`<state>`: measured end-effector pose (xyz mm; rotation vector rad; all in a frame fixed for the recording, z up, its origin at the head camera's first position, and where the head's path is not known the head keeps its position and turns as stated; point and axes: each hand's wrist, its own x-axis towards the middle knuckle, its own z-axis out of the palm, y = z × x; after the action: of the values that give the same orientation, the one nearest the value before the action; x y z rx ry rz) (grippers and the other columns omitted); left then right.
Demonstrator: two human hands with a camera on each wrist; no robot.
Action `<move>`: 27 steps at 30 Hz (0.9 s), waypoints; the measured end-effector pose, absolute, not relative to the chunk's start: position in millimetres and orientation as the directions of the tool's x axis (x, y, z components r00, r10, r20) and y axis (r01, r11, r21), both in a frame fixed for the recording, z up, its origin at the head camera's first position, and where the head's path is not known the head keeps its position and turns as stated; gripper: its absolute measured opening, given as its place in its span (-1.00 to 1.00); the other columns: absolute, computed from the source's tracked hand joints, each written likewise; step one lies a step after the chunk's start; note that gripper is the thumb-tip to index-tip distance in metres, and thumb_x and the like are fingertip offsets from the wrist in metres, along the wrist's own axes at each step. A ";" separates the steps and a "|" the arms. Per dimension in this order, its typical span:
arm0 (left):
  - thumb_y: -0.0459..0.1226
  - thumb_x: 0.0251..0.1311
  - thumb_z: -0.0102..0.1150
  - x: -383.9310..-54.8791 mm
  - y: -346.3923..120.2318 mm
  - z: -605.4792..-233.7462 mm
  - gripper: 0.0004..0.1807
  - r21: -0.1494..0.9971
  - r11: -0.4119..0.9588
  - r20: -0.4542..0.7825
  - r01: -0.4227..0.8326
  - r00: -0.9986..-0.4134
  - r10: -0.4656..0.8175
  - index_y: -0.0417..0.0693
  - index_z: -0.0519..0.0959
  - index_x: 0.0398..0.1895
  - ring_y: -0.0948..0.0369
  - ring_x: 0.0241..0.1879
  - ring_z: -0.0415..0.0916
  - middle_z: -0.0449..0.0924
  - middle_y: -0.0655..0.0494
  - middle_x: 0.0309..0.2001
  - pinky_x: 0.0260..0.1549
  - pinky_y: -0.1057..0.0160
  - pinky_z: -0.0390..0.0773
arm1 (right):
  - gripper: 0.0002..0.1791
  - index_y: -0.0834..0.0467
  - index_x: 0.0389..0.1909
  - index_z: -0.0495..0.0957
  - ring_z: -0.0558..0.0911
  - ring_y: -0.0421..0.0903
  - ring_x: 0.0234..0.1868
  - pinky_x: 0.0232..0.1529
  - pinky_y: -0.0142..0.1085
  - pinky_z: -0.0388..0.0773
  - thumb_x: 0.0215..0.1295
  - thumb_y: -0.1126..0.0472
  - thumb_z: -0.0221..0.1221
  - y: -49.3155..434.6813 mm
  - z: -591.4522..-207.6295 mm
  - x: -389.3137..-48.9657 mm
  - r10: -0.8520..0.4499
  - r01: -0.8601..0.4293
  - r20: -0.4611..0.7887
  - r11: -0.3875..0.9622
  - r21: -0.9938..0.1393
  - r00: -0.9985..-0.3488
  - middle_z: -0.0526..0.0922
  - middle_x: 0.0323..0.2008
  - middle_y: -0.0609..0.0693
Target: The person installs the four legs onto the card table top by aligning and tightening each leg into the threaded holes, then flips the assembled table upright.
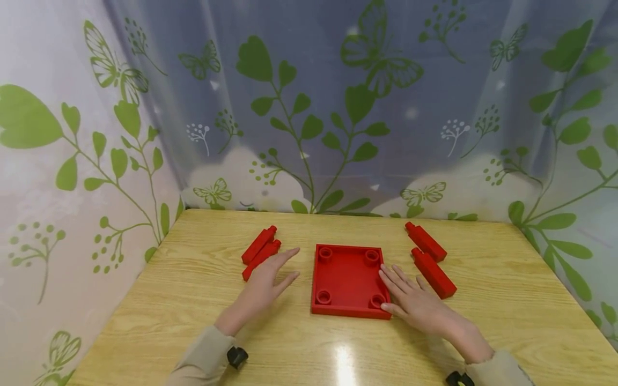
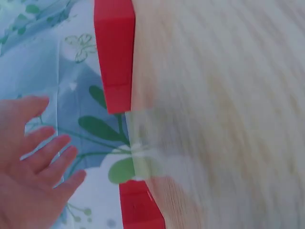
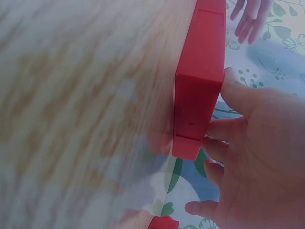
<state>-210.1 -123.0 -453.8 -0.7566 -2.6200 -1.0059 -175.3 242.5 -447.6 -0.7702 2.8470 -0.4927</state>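
A shallow red square board [image 1: 346, 279] with a raised rim and a round socket in each corner lies on the table. My right hand [image 1: 425, 308] rests its straight fingers on the board's right edge, thumb by the near right corner; the right wrist view shows this hand [image 3: 262, 148] against the board's side [image 3: 200, 90]. Left of the board, my left hand [image 1: 258, 289] hovers with fingers extended, holding nothing. It partly covers one red square bar [image 1: 260, 260] with a narrow knob at its end. The board [image 2: 114, 57] appears beyond the left hand [image 2: 33, 176] in the left wrist view.
Beside that bar lies another red bar [image 1: 258, 245]. Two more, one farther [image 1: 427, 242] and one nearer [image 1: 434, 274], lie slanted to the right of the board. A leaf-patterned curtain [image 1: 314, 107] stands behind the wooden table [image 1: 289, 348].
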 end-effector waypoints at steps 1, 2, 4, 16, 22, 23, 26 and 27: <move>-0.23 0.32 0.33 -212.1 -126.2 -454.1 -0.42 0.557 0.628 0.423 0.543 -0.836 0.349 -0.12 0.47 0.39 0.02 0.29 0.50 0.56 -0.02 0.29 0.24 -0.04 0.50 | -0.15 0.24 0.59 0.06 -0.03 0.30 0.58 0.39 0.46 -0.12 0.51 -0.20 0.02 242.7 -448.2 -175.4 -0.513 -0.463 -0.059 0.813 -0.352 -0.857 -0.01 0.60 0.21; -0.25 0.30 0.35 -214.0 -129.7 -454.1 -0.44 0.561 0.624 0.454 0.544 -0.833 0.317 -0.14 0.51 0.35 0.02 0.24 0.54 0.59 -0.03 0.25 0.19 -0.03 0.54 | -0.14 0.24 0.59 0.06 -0.04 0.29 0.58 0.39 0.46 -0.12 0.51 -0.20 0.02 242.8 -448.8 -175.4 -0.512 -0.462 -0.059 0.813 -0.354 -0.857 -0.02 0.60 0.21; -0.27 0.26 0.38 -217.5 -136.5 -454.7 -0.48 0.572 0.621 0.495 0.535 -0.829 0.259 -0.18 0.55 0.28 0.02 0.17 0.60 0.64 -0.04 0.19 0.13 -0.02 0.58 | -0.14 0.24 0.59 0.06 -0.04 0.30 0.58 0.39 0.46 -0.12 0.51 -0.20 0.02 242.8 -448.9 -175.2 -0.512 -0.461 -0.060 0.814 -0.354 -0.857 -0.02 0.60 0.21; -0.37 0.05 0.53 -221.7 -178.0 -466.0 -0.44 0.633 0.683 0.411 0.366 -0.906 0.104 -0.28 0.59 0.16 -0.10 -0.01 0.66 0.67 -0.20 0.07 -0.01 -0.10 0.65 | -0.15 0.25 0.59 0.06 -0.03 0.30 0.58 0.40 0.45 -0.11 0.51 -0.19 0.03 241.9 -447.7 -173.8 -0.510 -0.459 -0.058 0.813 -0.357 -0.858 -0.02 0.60 0.21; -0.38 0.00 0.56 -220.8 -188.0 -469.3 -0.48 0.660 0.702 0.314 0.268 -0.947 0.066 -0.29 0.59 0.06 -0.07 -0.07 0.64 0.69 -0.16 -0.04 -0.04 -0.05 0.67 | -0.14 0.25 0.59 0.05 -0.04 0.30 0.58 0.39 0.46 -0.12 0.51 -0.20 0.02 241.7 -447.0 -173.7 -0.510 -0.456 -0.062 0.812 -0.365 -0.858 -0.02 0.60 0.22; -0.38 0.00 0.56 -220.7 -188.8 -469.0 -0.49 0.662 0.704 0.305 0.258 -0.950 0.062 -0.29 0.59 0.04 -0.07 -0.08 0.64 0.69 -0.16 -0.06 -0.05 -0.05 0.67 | -0.14 0.25 0.59 0.05 -0.05 0.29 0.58 0.40 0.45 -0.13 0.51 -0.20 0.02 241.9 -447.1 -173.7 -0.508 -0.452 -0.065 0.813 -0.367 -0.859 -0.03 0.60 0.21; -0.35 -0.01 0.58 -221.0 -190.7 -467.5 -0.51 0.654 0.723 0.270 0.223 -0.961 0.052 -0.29 0.58 -0.01 -0.06 -0.12 0.66 0.68 -0.14 -0.09 -0.07 -0.04 0.67 | -0.14 0.25 0.59 0.05 -0.03 0.30 0.58 0.39 0.46 -0.12 0.51 -0.21 0.01 242.0 -447.5 -174.5 -0.511 -0.457 -0.061 0.812 -0.363 -0.858 -0.02 0.60 0.22; -0.33 -0.01 0.58 -221.2 -190.9 -466.8 -0.51 0.648 0.732 0.256 0.210 -0.965 0.050 -0.28 0.58 -0.02 -0.05 -0.14 0.66 0.68 -0.13 -0.10 -0.07 -0.03 0.67 | -0.14 0.25 0.59 0.05 -0.04 0.30 0.58 0.39 0.46 -0.12 0.52 -0.21 0.01 242.1 -447.6 -174.7 -0.510 -0.457 -0.062 0.813 -0.362 -0.858 -0.02 0.60 0.21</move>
<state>-221.2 -190.9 -466.8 -0.2067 -2.7133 -1.0544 -174.7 242.1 -447.6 -0.7627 2.8406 -0.5086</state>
